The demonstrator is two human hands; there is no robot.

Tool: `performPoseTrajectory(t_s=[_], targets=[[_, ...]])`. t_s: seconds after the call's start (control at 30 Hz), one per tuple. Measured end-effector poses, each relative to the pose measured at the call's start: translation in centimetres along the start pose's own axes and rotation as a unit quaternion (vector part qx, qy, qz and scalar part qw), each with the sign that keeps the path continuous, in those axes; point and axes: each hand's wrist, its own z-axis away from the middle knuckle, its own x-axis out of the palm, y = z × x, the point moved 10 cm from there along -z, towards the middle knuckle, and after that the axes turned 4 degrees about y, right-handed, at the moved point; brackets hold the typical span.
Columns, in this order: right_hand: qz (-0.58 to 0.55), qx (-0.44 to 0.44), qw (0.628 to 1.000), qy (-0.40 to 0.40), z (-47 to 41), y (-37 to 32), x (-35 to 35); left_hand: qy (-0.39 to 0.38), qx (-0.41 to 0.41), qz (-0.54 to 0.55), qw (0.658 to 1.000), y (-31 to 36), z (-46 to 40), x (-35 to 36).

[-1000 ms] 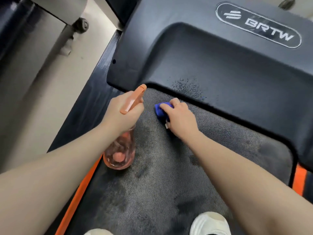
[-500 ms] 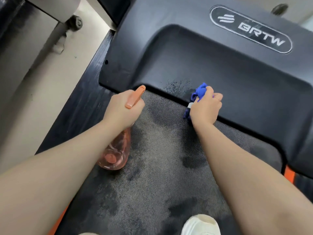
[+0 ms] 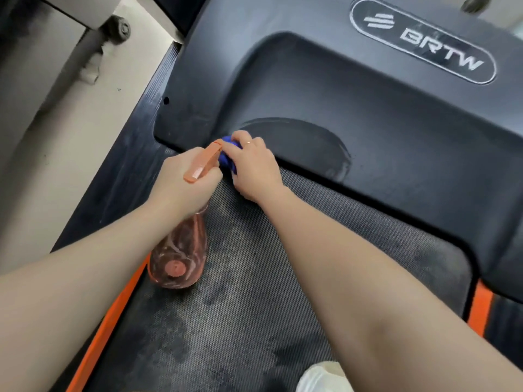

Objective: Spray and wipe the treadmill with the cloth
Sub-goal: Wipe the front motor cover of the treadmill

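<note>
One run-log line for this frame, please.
phase: wiping | right hand: presses blue cloth on treadmill motor cover | left hand: grips spray bottle | wiped arc visible

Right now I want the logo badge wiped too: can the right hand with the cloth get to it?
Probably yes. The right hand presses the blue cloth on the motor cover, and bare cover lies between it and the BRTW badge; it may need a lean forward.

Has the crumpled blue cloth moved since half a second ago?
Yes. The blue cloth went left along the black motor cover's lower edge, away from the BRTW logo.
</note>
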Motion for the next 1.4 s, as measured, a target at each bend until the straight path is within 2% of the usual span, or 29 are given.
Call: performPoseTrajectory(t_s=[0.07, 0.13, 0.23, 0.3, 0.37, 0.47, 0.6, 0.67, 0.77, 0.87, 0.93, 1.0, 1.1, 1.2, 1.4], targets=[[0.003, 0.001, 1.000, 0.021, 0.6, 1.1, -0.6, 0.004, -0.001, -0.015, 1.000, -0.1, -0.5, 0.2], [-0.014, 0.055, 0.995, 0.078, 1.3, 3.7, -2.2, 0.003, 0.010, -0.028, 1.000, 0.1, -0.6, 0.5], [-0.073, 0.220, 0.962, 0.147, 3.9, 10.1, -4.8, -0.017, 0.023, -0.049, 0.998, 0.6, -0.5, 1.6], [-0.093, 0.296, 0.938, 0.156, 6.2, 13.6, -5.4, -0.032, 0.027, -0.070, 0.997, 0.9, -0.4, 2.3], [-0.067, 0.323, 0.932, 0.153, 8.7, 15.6, -5.8, -0.042, 0.029, -0.082, 0.995, 1.3, -0.2, 2.8], [-0.060, 0.397, 0.896, 0.188, 12.7, 19.4, -6.9, -0.063, 0.058, -0.087, 0.993, 2.6, 0.6, 3.5], [-0.066, 0.458, 0.863, 0.204, 12.9, 19.9, -6.9, -0.077, 0.066, -0.083, 0.991, 3.0, 1.3, 3.7], [-0.073, 0.440, 0.872, 0.201, 11.1, 18.1, -6.6, -0.079, 0.063, -0.076, 0.992, 3.1, 1.4, 3.7], [-0.021, 0.308, 0.940, 0.145, 7.0, 12.7, -5.3, -0.063, 0.063, -0.057, 0.994, 3.3, 1.6, 3.3], [-0.009, 0.207, 0.973, 0.101, 3.2, 7.4, -3.3, -0.026, 0.041, 0.013, 0.999, 3.1, 1.1, 1.9], [-0.049, 0.195, 0.976, 0.089, 0.6, 5.6, -2.9, -0.011, 0.050, 0.046, 0.998, 3.4, 0.3, 1.1], [-0.086, 0.180, 0.976, 0.082, -1.7, 4.4, -2.7, -0.003, 0.060, 0.034, 0.998, 3.5, -0.4, 0.8], [-0.086, 0.128, 0.984, 0.083, -3.5, 3.2, -2.7, 0.005, 0.056, 0.028, 0.998, 3.5, -1.3, 0.4], [-0.083, 0.150, 0.980, 0.101, -4.1, 4.9, -3.4, -0.001, 0.039, 0.076, 0.996, 3.8, -2.2, 0.6], [-0.036, 0.202, 0.964, 0.171, -6.2, 10.6, -8.5, 0.022, 0.030, 0.081, 0.996, 5.4, -4.3, 1.3]])
